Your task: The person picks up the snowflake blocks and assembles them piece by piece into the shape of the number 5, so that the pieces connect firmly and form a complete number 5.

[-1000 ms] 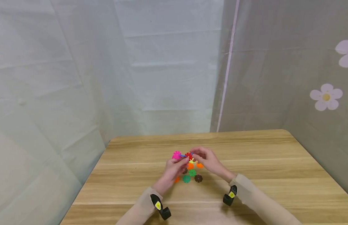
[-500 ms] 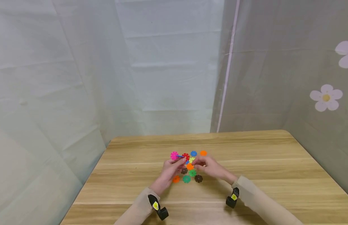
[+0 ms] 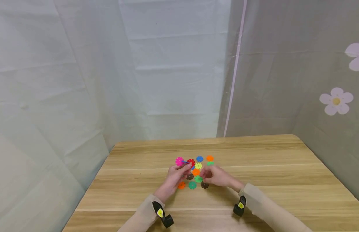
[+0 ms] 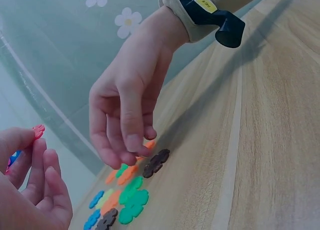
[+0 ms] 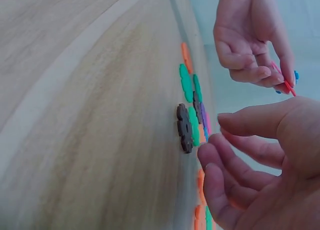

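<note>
My left hand [image 3: 174, 178] pinches a red notched plastic disc [image 3: 191, 161] between thumb and fingertips, above the table. Joined to the red disc is a blue disc [image 3: 184, 161] seen edge-on, and a pink disc [image 3: 179, 161] sits at its far left end. My right hand [image 3: 218, 176] hovers over the loose discs, its fingers loosely bent. In the right wrist view, thumb and fingers of the right hand [image 5: 255, 162] stand apart with nothing between them. Just below it are a dark brown disc [image 5: 184, 129] and a green disc [image 3: 198, 178].
Several loose discs lie on the wooden table [image 3: 269, 161]: a teal one [image 3: 192, 185], a yellow one [image 3: 198, 165], a blue one [image 4: 96, 199] and an orange one [image 3: 209, 158] among them. Pale cloth hangs behind the table's far edge.
My right hand has left the joined discs and moved down toward the near loose discs, uncovering the blue and orange ones behind. My left hand shifted slightly left, still pinching the red disc.
</note>
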Demonstrator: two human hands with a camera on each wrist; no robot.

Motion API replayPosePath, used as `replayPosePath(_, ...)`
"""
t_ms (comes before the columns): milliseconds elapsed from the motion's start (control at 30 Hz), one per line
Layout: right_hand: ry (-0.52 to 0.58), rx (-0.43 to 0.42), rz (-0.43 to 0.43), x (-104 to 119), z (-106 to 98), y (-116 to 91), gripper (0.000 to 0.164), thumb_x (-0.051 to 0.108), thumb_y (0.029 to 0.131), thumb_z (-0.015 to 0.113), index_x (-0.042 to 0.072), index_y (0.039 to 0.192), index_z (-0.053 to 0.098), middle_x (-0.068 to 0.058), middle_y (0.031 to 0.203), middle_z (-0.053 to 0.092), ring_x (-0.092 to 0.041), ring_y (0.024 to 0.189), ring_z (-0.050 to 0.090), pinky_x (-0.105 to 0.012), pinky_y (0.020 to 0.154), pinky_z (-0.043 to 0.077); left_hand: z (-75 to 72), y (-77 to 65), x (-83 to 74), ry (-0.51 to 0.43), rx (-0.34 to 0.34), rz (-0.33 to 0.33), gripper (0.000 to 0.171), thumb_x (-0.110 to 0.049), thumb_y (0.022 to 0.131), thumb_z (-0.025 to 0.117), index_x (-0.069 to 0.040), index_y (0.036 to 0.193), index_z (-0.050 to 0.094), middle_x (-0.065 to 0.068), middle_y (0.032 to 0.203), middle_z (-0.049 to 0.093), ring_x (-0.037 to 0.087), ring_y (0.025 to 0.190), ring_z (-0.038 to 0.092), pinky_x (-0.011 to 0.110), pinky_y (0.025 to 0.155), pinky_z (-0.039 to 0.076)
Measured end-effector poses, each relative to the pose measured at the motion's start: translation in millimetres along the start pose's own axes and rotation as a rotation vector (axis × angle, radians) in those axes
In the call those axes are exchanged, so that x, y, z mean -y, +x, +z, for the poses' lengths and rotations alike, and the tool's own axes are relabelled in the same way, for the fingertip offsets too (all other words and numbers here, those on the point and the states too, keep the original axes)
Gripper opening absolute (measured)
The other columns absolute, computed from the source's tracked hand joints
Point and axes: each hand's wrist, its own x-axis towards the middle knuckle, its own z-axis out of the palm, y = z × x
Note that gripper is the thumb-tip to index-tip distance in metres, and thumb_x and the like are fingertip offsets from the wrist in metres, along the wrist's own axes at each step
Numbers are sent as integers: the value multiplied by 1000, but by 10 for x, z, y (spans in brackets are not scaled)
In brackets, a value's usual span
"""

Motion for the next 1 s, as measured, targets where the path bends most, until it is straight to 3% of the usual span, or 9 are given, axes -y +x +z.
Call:
replayPosePath(333, -106, -15, 83, 7, 45, -24, 24, 7, 73, 82, 2, 90, 66, -2, 81, 68, -7, 72, 56, -21, 67, 50, -5, -31, 4, -92, 26, 11, 9, -13, 89, 69, -5, 93, 69, 0, 82, 72, 8, 73, 67, 20, 74, 56)
replayPosePath(600, -205, -18, 87, 41, 67, -25, 22, 8, 70, 84, 5, 83, 67, 1, 76, 65, -9, 70, 55, -22, 64, 47, -8, -23, 26, -122, 40, 9, 14, -13, 89, 69, -2, 99, 69, -1, 83, 72, 9, 76, 69, 22, 78, 57)
replayPosePath(800, -178, 1, 75, 19, 67, -24, 25, 6, 70, 84, 6, 84, 63, 2, 76, 66, -7, 69, 56, -21, 64, 48, -8, -10, 57, -122, 35, 10, 11, -11, 90, 68, -3, 98, 69, -2, 79, 73, 7, 73, 69, 18, 72, 57)
replayPosePath(1000, -111, 41, 10, -7, 47, -34, 26, 1, 75, 79, 4, 91, 59, -3, 81, 67, -5, 72, 58, -20, 67, 49, -15, -2, 72, -118, 42, 5, 6, -12, 90, 68, -7, 92, 70, -3, 76, 72, 7, 71, 69, 18, 71, 56)
